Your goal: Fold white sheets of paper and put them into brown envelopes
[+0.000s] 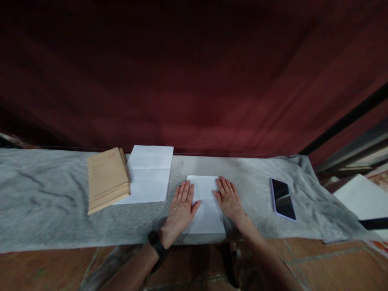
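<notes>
Left hand (pixel 182 204) and right hand (pixel 229 200), fingers extended and gripping nothing, lie flat along the edges of a paper (pixel 207 219) at the frame's lower center, where uneven pressure over the soft cloth (pixel 254 184) could skew or wrinkle it.

Seemingly home: red curtain (pixel 194 81), terracotta floor tiles (pixel 339 275).

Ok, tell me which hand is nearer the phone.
Right. The right hand rests at the right edge of a white sheet, left of the phone; the left hand is farther off, at the sheet's left edge.
</notes>
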Tool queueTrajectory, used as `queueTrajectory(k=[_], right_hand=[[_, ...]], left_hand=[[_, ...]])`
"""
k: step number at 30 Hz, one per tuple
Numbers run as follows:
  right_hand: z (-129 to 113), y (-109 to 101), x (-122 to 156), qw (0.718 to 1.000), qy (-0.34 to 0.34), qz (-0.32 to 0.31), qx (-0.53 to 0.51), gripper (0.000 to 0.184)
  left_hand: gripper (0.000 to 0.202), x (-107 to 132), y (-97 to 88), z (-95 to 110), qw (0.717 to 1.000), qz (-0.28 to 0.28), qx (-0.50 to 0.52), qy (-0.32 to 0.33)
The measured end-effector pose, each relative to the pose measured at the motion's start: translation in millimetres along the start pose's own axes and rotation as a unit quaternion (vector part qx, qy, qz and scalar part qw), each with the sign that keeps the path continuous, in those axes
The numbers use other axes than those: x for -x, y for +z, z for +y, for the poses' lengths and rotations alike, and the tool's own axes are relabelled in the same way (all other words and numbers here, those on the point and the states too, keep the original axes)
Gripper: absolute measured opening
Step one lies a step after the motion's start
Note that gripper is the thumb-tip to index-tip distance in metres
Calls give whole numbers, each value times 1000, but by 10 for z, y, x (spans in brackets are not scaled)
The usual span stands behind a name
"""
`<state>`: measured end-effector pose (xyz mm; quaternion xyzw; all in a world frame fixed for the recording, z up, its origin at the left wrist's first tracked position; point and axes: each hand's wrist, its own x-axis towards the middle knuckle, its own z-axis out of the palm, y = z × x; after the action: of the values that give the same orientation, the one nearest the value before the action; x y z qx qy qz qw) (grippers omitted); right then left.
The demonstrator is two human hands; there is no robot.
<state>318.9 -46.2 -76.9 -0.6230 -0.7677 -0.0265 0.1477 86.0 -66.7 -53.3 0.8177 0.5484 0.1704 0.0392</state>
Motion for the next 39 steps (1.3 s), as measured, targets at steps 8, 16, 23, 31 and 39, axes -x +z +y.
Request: queueTrajectory(k=[8,16,23,31,39], right_hand=[[124,-32,12,998,-24,-24,-56,54],[341,-61,-16,989,-59,-81,-107,52],[425,-352,8,958,-43,-219,-179,69],[352,-448,137,942,-59,-222,-246,62],[247,-520,-13,933,-64,-119,-333,30]], left_hand=[[66,271,-286,283,954,-162,97,234],[59,232,-388,170,958,-169,112,204],[53,249,-425,165,954,-180,114,213],[54,161,-502,149,951,-194,144,190],[51,-155,-666,-54,878,-110,464,-44]])
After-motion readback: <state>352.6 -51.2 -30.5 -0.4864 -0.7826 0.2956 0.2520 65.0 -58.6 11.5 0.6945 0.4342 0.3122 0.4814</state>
